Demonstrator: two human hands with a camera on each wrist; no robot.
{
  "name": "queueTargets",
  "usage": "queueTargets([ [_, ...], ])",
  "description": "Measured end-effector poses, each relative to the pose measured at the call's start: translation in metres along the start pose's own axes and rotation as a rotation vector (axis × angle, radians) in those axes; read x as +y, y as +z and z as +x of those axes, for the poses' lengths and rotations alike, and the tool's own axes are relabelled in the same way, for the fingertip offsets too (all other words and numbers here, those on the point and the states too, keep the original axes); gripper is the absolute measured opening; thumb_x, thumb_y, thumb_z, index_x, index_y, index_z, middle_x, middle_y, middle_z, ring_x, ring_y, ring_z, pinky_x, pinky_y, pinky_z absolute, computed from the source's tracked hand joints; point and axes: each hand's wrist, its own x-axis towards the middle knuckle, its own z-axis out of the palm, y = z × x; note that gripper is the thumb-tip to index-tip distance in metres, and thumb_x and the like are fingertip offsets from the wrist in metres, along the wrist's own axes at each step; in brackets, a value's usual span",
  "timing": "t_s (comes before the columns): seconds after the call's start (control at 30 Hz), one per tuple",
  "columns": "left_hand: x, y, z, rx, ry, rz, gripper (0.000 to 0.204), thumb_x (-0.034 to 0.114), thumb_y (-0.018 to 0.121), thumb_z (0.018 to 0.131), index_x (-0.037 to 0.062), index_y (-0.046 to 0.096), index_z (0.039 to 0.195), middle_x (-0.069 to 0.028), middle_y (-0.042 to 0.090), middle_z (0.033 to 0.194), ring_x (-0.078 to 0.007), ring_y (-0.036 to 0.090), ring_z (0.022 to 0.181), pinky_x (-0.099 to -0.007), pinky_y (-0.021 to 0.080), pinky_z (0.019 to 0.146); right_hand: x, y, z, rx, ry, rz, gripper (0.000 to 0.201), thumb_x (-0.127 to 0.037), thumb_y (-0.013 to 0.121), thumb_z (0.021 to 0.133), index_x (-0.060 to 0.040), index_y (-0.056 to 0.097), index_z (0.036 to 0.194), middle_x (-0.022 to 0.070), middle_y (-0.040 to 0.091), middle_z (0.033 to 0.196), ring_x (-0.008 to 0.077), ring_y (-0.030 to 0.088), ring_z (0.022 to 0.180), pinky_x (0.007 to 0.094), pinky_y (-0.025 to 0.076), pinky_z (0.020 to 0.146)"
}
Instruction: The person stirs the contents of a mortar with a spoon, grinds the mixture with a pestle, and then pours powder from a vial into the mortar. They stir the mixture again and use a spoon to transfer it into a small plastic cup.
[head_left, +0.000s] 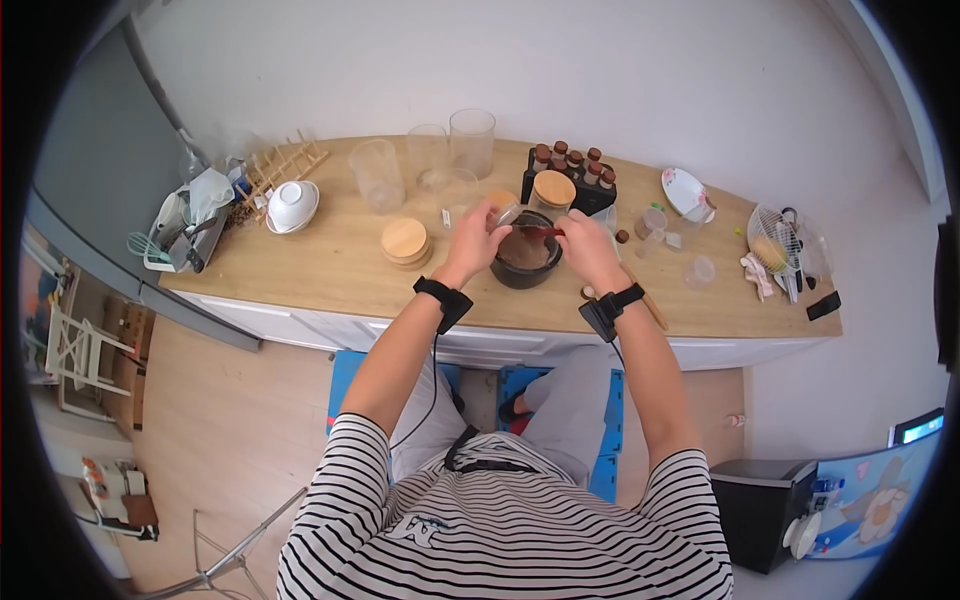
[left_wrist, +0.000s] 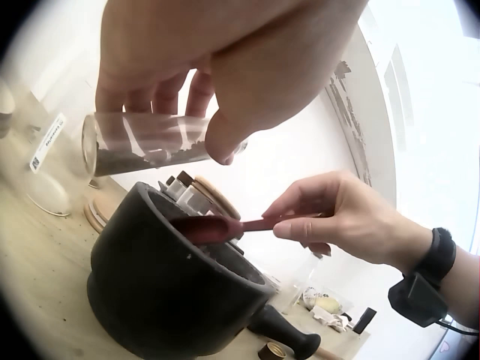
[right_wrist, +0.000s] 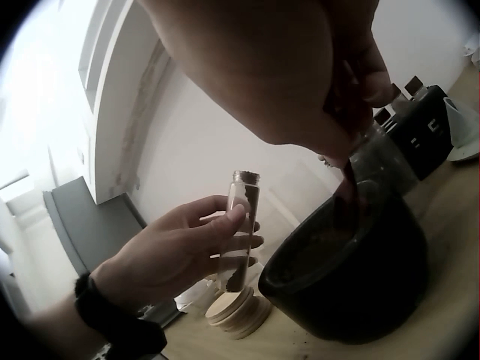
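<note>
label (left_wrist: pixel 47 142) print: illegible | spoon (left_wrist: pixel 202 229) handle: partly hidden by right fingers (left_wrist: pixel 289 199)

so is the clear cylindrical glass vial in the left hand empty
Partly full: dark grains lie along one side of the clear cylindrical glass vial, the rest see-through.

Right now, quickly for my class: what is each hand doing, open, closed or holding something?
Left hand: closed, holding the vial.
Right hand: closed, holding the spoon.

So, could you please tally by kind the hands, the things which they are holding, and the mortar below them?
Hands: 2
Glass vial: 1
Red spoon: 1
Black mortar: 1
Total: 5
</note>
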Motion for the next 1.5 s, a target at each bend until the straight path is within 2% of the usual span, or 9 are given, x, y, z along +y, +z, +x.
queueTargets([
  [0.17,-0.001,-0.006,-0.009,0.016,0.018,0.05,0.035,0.012,0.082,0.086,0.0004,0.062,0.113,-0.0174,0.068,0.097,-0.0324,0.07,0.086,-0.041,0.056,0.075,-0.015,0.006,0.0,0.039,-0.376,-0.149,0.015,-0.004,0.067,0.079,-0.0082,0.062,0.092,0.0074,0.057,0.096,0.027,0.064,0.092,0.0396,0.055,0.071],
  [0.27,-0.002,-0.01,-0.014,-0.014,0.058,0.059,0.035,0.009,0.081,0.085,0.0008,0.06,0.112,-0.0189,0.066,0.098,-0.0357,0.068,0.087,-0.0433,0.056,0.076,-0.018,-0.007,-0.009,-0.049,-0.444,-0.149,0.013,-0.004,0.065,0.078,-0.0087,0.06,0.089,0.0056,0.057,0.096,0.0243,0.063,0.094,0.0378,0.055,0.07],
  [0.5,-0.009,-0.004,-0.023,0.0,0.104,0.095,0.035,0.01,0.083,0.083,0.0001,0.065,0.112,-0.019,0.069,0.099,-0.0349,0.069,0.088,-0.0425,0.056,0.077,-0.003,-0.008,0.004,0.111,-0.327,-0.242,0.012,-0.005,0.065,0.078,-0.0091,0.061,0.089,0.0043,0.055,0.093,0.0235,0.062,0.092,0.036,0.055,0.068],
  [0.7,-0.011,-0.001,-0.03,0.036,0.085,0.04,0.037,0.011,0.085,0.082,-0.0006,0.067,0.113,-0.019,0.07,0.098,-0.034,0.069,0.089,-0.042,0.056,0.079,-0.012,0.002,-0.01,-0.002,-0.447,-0.198,0.012,-0.004,0.065,0.079,-0.0085,0.061,0.09,0.0048,0.055,0.094,0.0234,0.062,0.093,0.0361,0.056,0.068],
  [1.0,-0.01,0.0,-0.034,0.058,0.12,0.04,0.036,0.009,0.083,0.083,0.0008,0.067,0.114,-0.0183,0.069,0.098,-0.0349,0.069,0.089,-0.042,0.056,0.079,-0.007,-0.002,0.012,0.056,-0.343,-0.251,0.007,-0.005,0.066,0.08,-0.0076,0.064,0.087,0.0069,0.055,0.091,0.0267,0.065,0.09,0.0393,0.056,0.068],
  [1.1,-0.015,0.002,-0.034,0.069,0.131,0.047,0.036,0.009,0.083,0.083,0.0008,0.067,0.114,-0.0181,0.069,0.099,-0.0352,0.069,0.089,-0.0418,0.056,0.08,-0.002,-0.002,0.005,-0.149,-0.217,-0.183,0.013,-0.007,0.069,0.084,-0.0056,0.072,0.096,0.0095,0.061,0.091,0.0295,0.067,0.092,0.0426,0.055,0.072],
  [1.3,-0.016,0.002,-0.034,0.05,0.126,0.033,0.035,0.01,0.082,0.084,0.0008,0.067,0.115,-0.0186,0.068,0.1,-0.0353,0.069,0.09,-0.0419,0.056,0.08,-0.003,-0.042,0.019,-0.27,0.018,-0.24,0.012,-0.013,0.077,0.085,-0.003,0.076,0.09,0.0182,0.07,0.096,0.0383,0.071,0.094,0.0495,0.058,0.078],
  [1.4,-0.014,0.002,-0.034,0.043,0.115,0.034,0.035,0.01,0.082,0.085,0.0007,0.068,0.115,-0.0187,0.068,0.1,-0.0353,0.069,0.091,-0.0421,0.056,0.081,-0.005,-0.039,0.031,-0.486,0.16,-0.211,0.012,-0.011,0.076,0.086,-0.0026,0.079,0.095,0.0188,0.074,0.095,0.0375,0.072,0.092,0.0477,0.057,0.079],
  [1.5,-0.012,0.0,-0.033,0.039,0.111,0.063,0.035,0.01,0.082,0.084,0.0008,0.068,0.115,-0.0188,0.068,0.1,-0.0353,0.069,0.092,-0.0421,0.056,0.081,0.001,-0.016,0.03,-0.499,0.207,-0.185,0.014,-0.011,0.076,0.087,-0.0006,0.078,0.097,0.0218,0.074,0.09,0.0384,0.073,0.091,0.0453,0.058,0.08],
])
